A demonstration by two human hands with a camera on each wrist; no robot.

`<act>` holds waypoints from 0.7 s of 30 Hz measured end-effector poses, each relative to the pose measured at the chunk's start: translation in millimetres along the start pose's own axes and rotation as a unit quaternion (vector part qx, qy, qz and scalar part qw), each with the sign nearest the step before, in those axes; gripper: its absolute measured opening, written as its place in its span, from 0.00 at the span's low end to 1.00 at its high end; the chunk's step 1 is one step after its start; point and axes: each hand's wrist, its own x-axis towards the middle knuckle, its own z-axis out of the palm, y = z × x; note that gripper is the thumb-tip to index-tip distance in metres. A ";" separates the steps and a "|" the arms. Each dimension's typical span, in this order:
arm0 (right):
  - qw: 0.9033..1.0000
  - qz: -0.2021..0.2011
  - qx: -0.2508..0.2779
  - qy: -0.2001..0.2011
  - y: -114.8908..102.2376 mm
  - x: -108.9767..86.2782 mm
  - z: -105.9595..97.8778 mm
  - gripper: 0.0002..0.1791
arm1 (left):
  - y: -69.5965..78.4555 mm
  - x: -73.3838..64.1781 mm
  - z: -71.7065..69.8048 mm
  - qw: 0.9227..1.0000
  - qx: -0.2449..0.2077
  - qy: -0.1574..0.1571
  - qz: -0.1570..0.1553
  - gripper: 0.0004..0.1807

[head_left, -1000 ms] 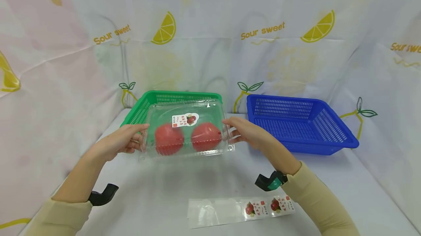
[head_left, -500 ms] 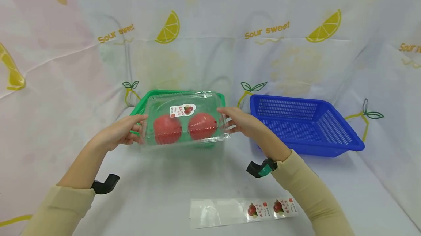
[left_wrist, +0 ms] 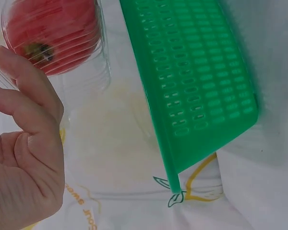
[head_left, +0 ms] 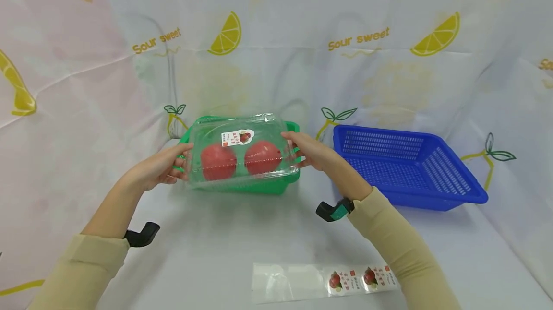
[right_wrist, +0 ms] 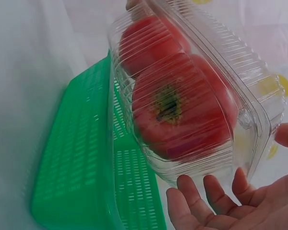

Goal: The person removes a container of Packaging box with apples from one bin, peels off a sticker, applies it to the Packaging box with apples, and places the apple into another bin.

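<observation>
A clear plastic clamshell box with two red tomatoes inside is held up in the air, tilted. On its lid is a white sticker with a red fruit printed on it. My left hand grips the box's left end, thumb on top and fingers beneath. At the right end my right hand holds it the same way, as the right wrist view shows from below. Behind and below the box stands a green plastic basket, largely covered by it in the head view.
To the right stands a blue plastic basket. A clear strip with several sticker places, two bearing printed fruit stickers, lies on the white table near the front. A printed cloth hangs behind.
Both hands have carried the box away from me, up in the head view, and it now overlaps more of the green basket. The grip looks the same.
</observation>
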 end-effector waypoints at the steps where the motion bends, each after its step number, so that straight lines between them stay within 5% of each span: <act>1: 1.000 -0.001 -0.001 0.000 -0.6 2.0 -0.1 0.21 | 0.0 1.3 -0.4 1.000 -0.003 0.000 0.002 0.25; 21: 0.999 0.019 0.029 0.032 2.9 43.5 3.7 0.22 | 2.0 37.9 -17.8 0.999 0.047 0.017 -0.001 0.38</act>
